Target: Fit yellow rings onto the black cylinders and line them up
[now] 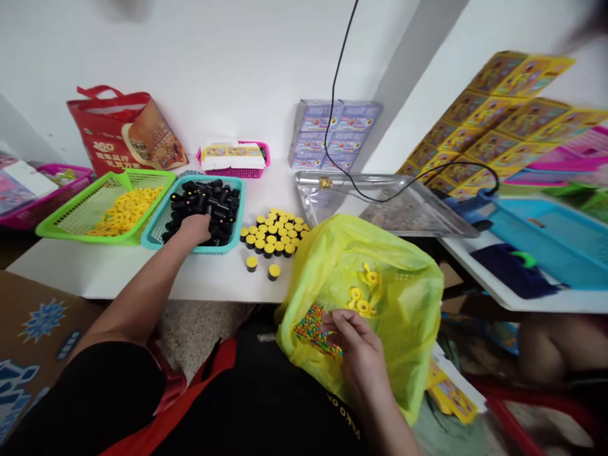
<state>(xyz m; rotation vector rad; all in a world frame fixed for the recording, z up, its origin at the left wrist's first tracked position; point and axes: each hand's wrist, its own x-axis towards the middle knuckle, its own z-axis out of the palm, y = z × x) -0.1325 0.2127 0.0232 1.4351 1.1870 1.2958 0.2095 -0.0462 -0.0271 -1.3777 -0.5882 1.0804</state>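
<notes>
left hand (194, 229) curled over black tubes (216, 202); teal basket (241, 209); right hand (357, 348) pinching coloured beads (311, 329); yellow bag (408, 297)

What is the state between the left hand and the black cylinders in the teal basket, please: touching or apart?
Touching. The head view shows the left hand pressed down among the black cylinders in the teal basket, with no gap visible.
</notes>
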